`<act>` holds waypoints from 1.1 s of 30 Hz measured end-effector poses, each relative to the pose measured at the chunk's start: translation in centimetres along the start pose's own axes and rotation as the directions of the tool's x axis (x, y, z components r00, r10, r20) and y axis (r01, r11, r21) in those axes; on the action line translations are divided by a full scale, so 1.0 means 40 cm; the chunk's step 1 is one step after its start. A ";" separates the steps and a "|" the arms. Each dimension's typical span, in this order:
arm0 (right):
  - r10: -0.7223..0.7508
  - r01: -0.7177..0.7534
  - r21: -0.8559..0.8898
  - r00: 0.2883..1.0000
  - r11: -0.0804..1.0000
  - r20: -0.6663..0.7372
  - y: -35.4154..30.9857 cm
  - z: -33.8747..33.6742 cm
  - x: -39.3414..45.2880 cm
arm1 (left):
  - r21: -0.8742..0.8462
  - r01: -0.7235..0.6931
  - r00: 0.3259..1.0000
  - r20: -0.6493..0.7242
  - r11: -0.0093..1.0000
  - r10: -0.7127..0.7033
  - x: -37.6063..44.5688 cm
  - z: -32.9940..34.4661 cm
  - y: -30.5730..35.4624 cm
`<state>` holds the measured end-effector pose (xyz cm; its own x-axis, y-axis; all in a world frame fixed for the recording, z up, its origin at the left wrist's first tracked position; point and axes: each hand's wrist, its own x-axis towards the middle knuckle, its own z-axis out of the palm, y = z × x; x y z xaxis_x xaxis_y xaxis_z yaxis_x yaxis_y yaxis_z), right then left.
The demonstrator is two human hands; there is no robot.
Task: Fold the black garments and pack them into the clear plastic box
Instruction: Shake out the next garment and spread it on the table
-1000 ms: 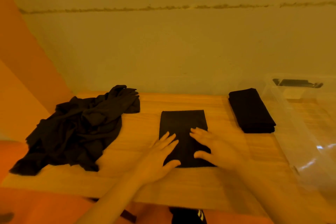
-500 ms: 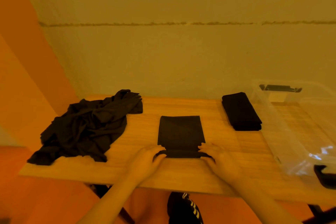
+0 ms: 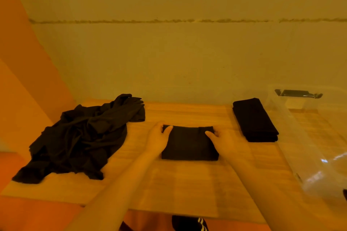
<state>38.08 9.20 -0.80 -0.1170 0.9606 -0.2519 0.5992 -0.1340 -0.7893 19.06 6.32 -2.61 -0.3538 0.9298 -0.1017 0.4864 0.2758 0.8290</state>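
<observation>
- Now the left hand [image 3: 156,138] pinches the far-left corner of the folded black garment [image 3: 189,145], thumb on top of the cloth and fingers curled at its edge.
- The right hand [image 3: 224,139] pinches the far-right corner the same way, thumb lying on the fabric.
- That garment lies flat as a compact rectangle at the middle of the wooden worktop [image 3: 187,184], between both hands.
- A second folded black garment [image 3: 254,120] sits to the right and farther back, well apart from the hands.
- Just beside it on the right stands the clear plastic box [image 3: 308,137] with a dark latch [image 3: 298,93] at its far rim.
- A pile of unfolded black garments [image 3: 80,140] sprawls across the left end of the worktop.
</observation>
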 end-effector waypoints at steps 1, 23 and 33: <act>0.001 -0.002 -0.091 1.000 0.996 -0.007 -0.002 0.012 0.013 | 0.045 0.026 1.000 -0.015 0.999 -0.025 0.015 0.014 -0.010; -0.247 0.304 -0.694 0.951 0.653 0.184 0.052 0.044 0.020 | 0.507 0.057 0.998 -0.002 0.860 -0.064 -0.115 0.031 -0.095; -0.200 0.226 -0.677 0.973 0.700 0.118 0.100 0.106 -0.047 | -0.534 0.500 0.827 0.063 0.682 -0.558 -0.207 0.049 -0.036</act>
<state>37.33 5.82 -5.85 -0.3273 0.9324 -0.1533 0.9293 0.2882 -0.2309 22.84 -1.29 -4.02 -0.5142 0.6307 -0.5812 -0.2720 0.5228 0.8079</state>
